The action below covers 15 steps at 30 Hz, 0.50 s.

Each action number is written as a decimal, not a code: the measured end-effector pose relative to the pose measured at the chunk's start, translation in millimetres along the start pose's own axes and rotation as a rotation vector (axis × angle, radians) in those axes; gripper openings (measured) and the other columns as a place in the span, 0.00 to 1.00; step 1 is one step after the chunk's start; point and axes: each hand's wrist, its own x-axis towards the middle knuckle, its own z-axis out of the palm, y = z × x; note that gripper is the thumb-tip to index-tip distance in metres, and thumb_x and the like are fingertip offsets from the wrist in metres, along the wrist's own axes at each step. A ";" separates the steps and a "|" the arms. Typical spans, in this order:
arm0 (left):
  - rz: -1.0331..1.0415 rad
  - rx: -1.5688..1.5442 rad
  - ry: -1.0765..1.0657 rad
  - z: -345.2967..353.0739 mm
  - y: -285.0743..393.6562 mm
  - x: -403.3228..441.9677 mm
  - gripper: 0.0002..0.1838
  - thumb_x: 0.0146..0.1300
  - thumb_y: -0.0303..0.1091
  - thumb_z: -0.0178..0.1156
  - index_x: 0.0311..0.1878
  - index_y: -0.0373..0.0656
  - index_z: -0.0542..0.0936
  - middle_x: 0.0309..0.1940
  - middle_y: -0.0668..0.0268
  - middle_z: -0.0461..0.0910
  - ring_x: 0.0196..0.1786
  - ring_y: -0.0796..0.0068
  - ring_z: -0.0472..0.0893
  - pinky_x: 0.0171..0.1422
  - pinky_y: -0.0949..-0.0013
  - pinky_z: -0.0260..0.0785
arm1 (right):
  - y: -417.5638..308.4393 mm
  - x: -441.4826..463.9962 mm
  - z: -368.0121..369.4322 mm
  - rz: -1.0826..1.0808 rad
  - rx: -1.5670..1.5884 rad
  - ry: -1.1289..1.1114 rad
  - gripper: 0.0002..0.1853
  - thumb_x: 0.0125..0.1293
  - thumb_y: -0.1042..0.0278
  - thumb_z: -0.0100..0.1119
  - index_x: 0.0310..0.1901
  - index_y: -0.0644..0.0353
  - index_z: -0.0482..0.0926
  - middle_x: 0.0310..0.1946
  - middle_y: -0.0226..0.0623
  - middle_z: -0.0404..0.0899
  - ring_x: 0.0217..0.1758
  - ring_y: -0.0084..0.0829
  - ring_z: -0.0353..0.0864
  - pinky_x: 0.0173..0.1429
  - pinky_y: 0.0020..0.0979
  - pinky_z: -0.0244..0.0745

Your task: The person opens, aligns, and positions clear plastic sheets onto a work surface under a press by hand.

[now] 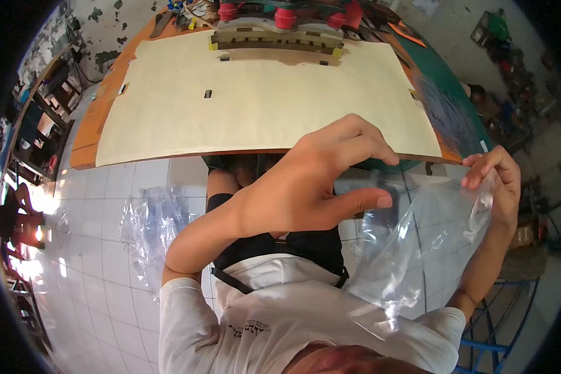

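Observation:
My left hand (336, 181) is in front of the table's near edge, thumb and fingers apart, with nothing visible between them. At the right, my right hand (498, 184) pinches the upper edge of a clear plastic bag (411, 249). The bag hangs down in front of my shirt, and its left side lies close to my left thumb. A dark flat shape (381, 209) shows at the bag's upper left; whether it is inside or behind the plastic is unclear.
A cream sheet (280, 106) covers much of the table, with small dark pieces (207, 94) on it. A curved fixture (277, 42) with red parts stands at the back. More clear plastic (159, 227) is at the left, a blue metal frame (492, 336) at lower right.

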 end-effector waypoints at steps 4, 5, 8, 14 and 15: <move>-0.110 -0.128 -0.102 4.9 3.8 2.1 0.24 0.57 0.27 0.70 0.57 0.33 0.76 0.41 0.56 0.79 0.47 0.66 0.80 0.56 0.68 0.69 | -18.4 5.9 18.3 0.047 -0.221 0.221 0.11 0.74 0.63 0.52 0.37 0.62 0.72 0.25 0.32 0.76 0.27 0.23 0.75 0.47 0.27 0.71; -0.151 -0.162 -0.125 5.4 5.9 3.4 0.24 0.58 0.27 0.69 0.57 0.32 0.76 0.40 0.56 0.79 0.47 0.66 0.80 0.56 0.69 0.70 | -21.7 10.9 28.9 0.046 -0.274 0.281 0.10 0.74 0.66 0.52 0.38 0.64 0.73 0.25 0.31 0.76 0.26 0.21 0.73 0.43 0.23 0.70; -0.266 -0.201 -0.186 7.2 4.1 7.6 0.23 0.62 0.29 0.66 0.59 0.31 0.73 0.40 0.54 0.80 0.40 0.68 0.81 0.56 0.69 0.70 | -24.6 25.6 65.9 -0.024 -0.320 0.303 0.06 0.70 0.72 0.56 0.38 0.66 0.77 0.28 0.32 0.78 0.28 0.21 0.76 0.40 0.22 0.71; -0.160 0.009 0.000 2.5 1.4 5.2 0.19 0.67 0.34 0.63 0.55 0.32 0.76 0.41 0.51 0.84 0.37 0.71 0.84 0.48 0.69 0.75 | -16.6 65.2 112.2 -0.110 -0.282 0.244 0.04 0.66 0.76 0.58 0.37 0.67 0.79 0.26 0.33 0.80 0.29 0.20 0.78 0.34 0.23 0.73; -0.287 0.031 -0.005 -3.1 1.5 4.0 0.15 0.67 0.33 0.62 0.51 0.31 0.78 0.38 0.54 0.84 0.37 0.72 0.84 0.46 0.70 0.75 | -11.8 72.4 117.1 -0.105 -0.212 0.219 0.03 0.66 0.76 0.58 0.37 0.67 0.79 0.25 0.33 0.80 0.28 0.20 0.78 0.34 0.23 0.73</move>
